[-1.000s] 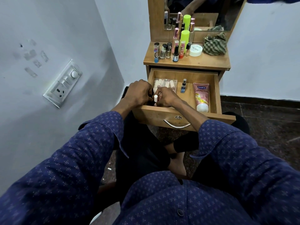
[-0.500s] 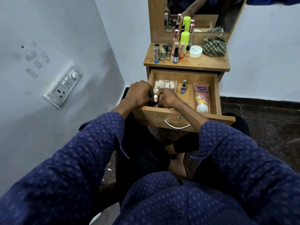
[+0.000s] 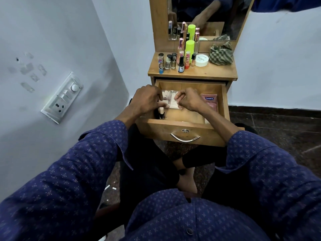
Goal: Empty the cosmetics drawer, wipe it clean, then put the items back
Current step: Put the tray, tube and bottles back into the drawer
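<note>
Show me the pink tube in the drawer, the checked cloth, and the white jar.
Pink tube [image 3: 210,100]: head view, upper part by its blue label.
Checked cloth [image 3: 221,55]: head view, middle of the bundle.
White jar [image 3: 201,60]: head view, centre of its lid.

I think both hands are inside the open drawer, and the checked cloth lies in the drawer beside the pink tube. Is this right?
Not quite. The head view shows the checked cloth on the tabletop beside the white jar, not in the drawer. The rest holds: the left hand and right hand are inside the open drawer, where the pink tube lies.
</note>
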